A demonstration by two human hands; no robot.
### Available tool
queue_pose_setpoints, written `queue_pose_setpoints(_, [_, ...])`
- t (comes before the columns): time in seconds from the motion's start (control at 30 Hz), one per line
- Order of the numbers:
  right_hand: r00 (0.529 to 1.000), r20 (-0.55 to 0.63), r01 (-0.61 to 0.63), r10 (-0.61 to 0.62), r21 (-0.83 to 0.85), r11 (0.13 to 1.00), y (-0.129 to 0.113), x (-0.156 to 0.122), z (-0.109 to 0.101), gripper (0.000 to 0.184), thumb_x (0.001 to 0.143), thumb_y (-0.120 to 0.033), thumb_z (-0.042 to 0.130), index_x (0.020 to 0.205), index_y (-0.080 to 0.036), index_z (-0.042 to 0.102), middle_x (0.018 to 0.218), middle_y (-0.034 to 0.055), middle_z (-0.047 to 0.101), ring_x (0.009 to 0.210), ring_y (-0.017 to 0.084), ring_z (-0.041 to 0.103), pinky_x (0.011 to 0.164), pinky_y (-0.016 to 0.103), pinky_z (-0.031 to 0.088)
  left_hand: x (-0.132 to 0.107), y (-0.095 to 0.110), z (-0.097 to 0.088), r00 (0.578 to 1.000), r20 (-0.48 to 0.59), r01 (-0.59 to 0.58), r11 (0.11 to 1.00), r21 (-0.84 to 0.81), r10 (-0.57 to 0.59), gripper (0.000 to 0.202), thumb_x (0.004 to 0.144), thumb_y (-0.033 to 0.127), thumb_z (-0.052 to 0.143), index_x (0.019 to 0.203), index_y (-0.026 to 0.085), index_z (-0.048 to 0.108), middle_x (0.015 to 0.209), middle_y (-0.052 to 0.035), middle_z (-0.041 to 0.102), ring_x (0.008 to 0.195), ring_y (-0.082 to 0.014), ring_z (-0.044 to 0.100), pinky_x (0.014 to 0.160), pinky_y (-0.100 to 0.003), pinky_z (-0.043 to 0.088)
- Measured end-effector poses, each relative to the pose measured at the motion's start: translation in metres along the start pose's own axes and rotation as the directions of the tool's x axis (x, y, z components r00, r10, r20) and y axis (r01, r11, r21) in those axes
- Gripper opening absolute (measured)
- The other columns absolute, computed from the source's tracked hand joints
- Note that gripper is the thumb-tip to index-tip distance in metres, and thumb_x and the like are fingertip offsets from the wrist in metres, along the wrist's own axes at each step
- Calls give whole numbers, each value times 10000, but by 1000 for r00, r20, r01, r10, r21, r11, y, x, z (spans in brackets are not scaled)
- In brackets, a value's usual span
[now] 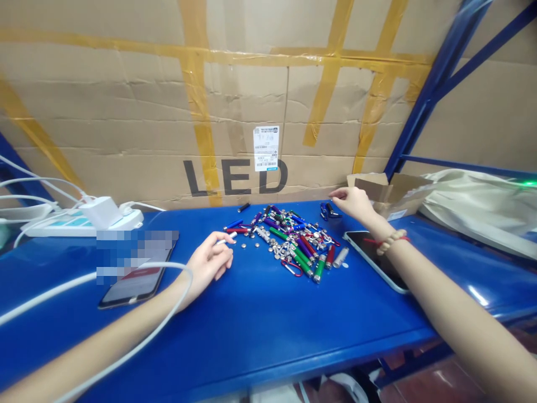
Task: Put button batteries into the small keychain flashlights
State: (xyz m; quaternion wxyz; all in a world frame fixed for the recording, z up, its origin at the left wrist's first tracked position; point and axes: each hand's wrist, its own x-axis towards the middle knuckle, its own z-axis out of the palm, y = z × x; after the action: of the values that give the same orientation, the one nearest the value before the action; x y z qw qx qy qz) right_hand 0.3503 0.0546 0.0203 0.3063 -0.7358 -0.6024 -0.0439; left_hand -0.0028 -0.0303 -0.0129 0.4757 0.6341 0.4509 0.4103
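Fingers curled, my left hand (211, 258) grips a slim silver tube (226, 238) whose end sticks out past the fingertips. To its right spreads a pile of small metal flashlight tubes, among them a green tube (319, 270) and a red tube (330, 256). Button cells (277, 249) and a red carabiner clip (292, 268) lie in the same pile. Farther back, my right hand (354, 202) has its fingertips pressed together; whatever they pinch is too small to make out. Just below those fingertips are dark blue and black clips (329, 211).
A phone (369, 260) lies under my right forearm, another phone (142, 280) left of my left hand. A white cable (184, 266) crosses my left forearm. Behind stand a power strip (134, 218), a small open carton (398, 196) and a large cardboard box (243, 106).
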Motion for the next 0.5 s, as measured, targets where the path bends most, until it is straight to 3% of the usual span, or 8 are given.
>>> queue_pose_setpoints(0.03, [999, -18, 50, -49, 18, 999, -12, -6, -1, 259, 750, -180, 532, 949, -173, 698, 917, 67, 698, 863, 188, 628, 792, 263, 456, 0, 0, -2, 998, -40, -55, 996, 72, 58, 189, 740, 265, 557, 884, 211, 448, 572, 67, 488, 447, -74, 415, 453, -194, 288])
queue_pose_setpoints(0.1, [958, -81, 282, -274, 111, 953, -40, -22, -3, 222, 776, -218, 527, 918, -174, 691, 884, 58, 697, 792, 172, 629, 759, 270, 468, 1, 1, -7, 974, -105, -163, 941, 296, 201, 161, 756, 252, 546, 894, 213, 472, 648, 45, 509, 551, -95, 463, 533, -208, 338])
queue_pose_setpoints(0.2, [830, -19, 552, -558, 178, 815, -80, -57, 2, 240, 820, -317, 511, 942, -183, 668, 935, 58, 679, 822, 181, 619, 747, 297, 472, 4, 1, -15, 939, -82, -224, 778, 587, 333, 155, 798, 254, 493, 941, 207, 528, 849, -15, 568, 717, -141, 517, 691, -263, 400])
queue_pose_setpoints(0.27, [713, 74, 675, -698, 197, 711, -98, -80, 9, 298, 843, -366, 493, 1032, -190, 643, 989, 67, 665, 897, 200, 608, 810, 330, 457, 7, -2, -19, 935, -14, -251, 692, 677, 354, 215, 826, 274, 459, 1001, 210, 566, 1005, -52, 582, 893, -192, 526, 828, -325, 390])
queue_pose_setpoints(0.33, [618, 161, 743, -769, 199, 639, -107, -98, 18, 366, 854, -414, 480, 1125, -203, 604, 1086, 82, 630, 1009, 231, 568, 881, 378, 423, 9, -7, -22, 941, 49, -264, 639, 723, 334, 282, 848, 302, 433, 1077, 233, 582, 1118, -62, 576, 1036, -235, 488, 924, -389, 337])
queue_pose_setpoints(0.37, [594, 199, 756, -780, 194, 625, -109, -104, 23, 404, 852, -442, 477, 1158, -202, 587, 1139, 97, 603, 1047, 247, 549, 895, 399, 415, 10, -9, -23, 948, 71, -259, 628, 734, 309, 304, 854, 314, 426, 1103, 245, 587, 1146, -63, 576, 1070, -247, 473, 944, -410, 318])
queue_pose_setpoints(0.5, [580, 285, 757, -763, 156, 634, -105, -109, 38, 420, 870, -456, 432, 1182, -215, 579, 1255, 122, 518, 1113, 278, 507, 910, 443, 399, 14, -16, -26, 960, 99, -246, 619, 746, 262, 281, 843, 317, 458, 1037, 247, 649, 1122, -70, 619, 1063, -260, 486, 940, -422, 309])
